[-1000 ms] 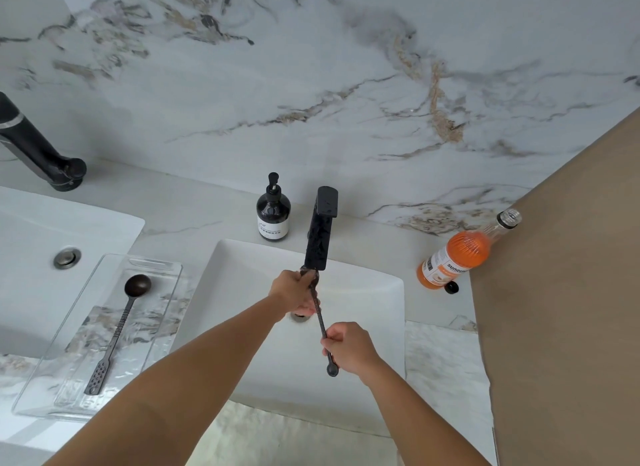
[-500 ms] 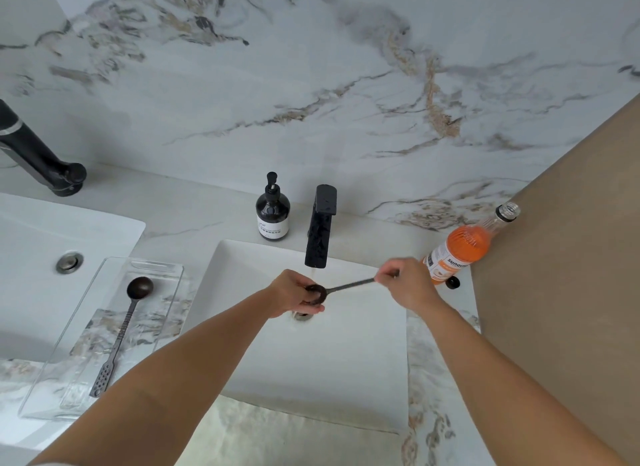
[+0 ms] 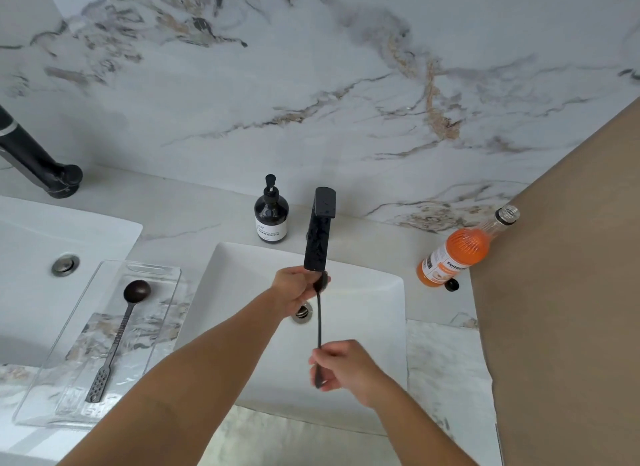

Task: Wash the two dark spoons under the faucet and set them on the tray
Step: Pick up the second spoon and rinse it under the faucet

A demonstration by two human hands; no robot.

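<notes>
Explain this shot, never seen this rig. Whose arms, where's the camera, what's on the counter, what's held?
No machine here: a person's bare arms, filmed by one wide-angle camera on their head, looking down. The right hand has a grip on the handle of a dark spoon; the left hand is at its bowl under the black faucet, over the white sink. To the left, a second dark spoon lies on a clear tray. On the counter: a dark soap pump bottle, an orange drink bottle lying tilted, and its cap.
</notes>
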